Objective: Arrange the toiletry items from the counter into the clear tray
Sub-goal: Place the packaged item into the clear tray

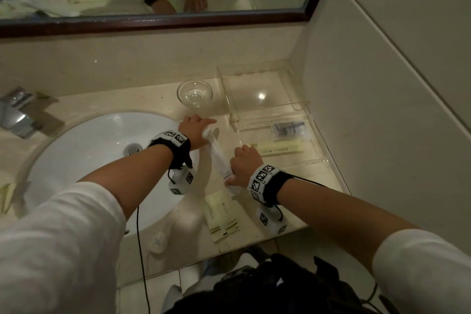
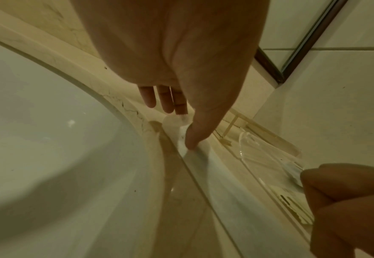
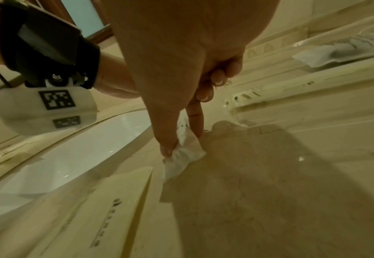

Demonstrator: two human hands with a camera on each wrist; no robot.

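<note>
Holding a long white packet [image 1: 219,158] by both ends: far end pinched by left hand [image 1: 195,130], near end by right hand [image 1: 244,162], just above the table [image 1: 293,186]. Tray [image 1: 316,135] w/ approx. two items loaded already. Yellow packet [image 1: 221,216] not yet moved.

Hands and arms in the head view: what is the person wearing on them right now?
Both hands, left hand and right hand, are bare. Each wrist carries a black strap with white blocks printed with black-and-white square markers; a white rounded camera housing with the same markers hangs beneath. Thin black cables trail from the straps. White long sleeves are pushed up, leaving the forearms uncovered.
</note>
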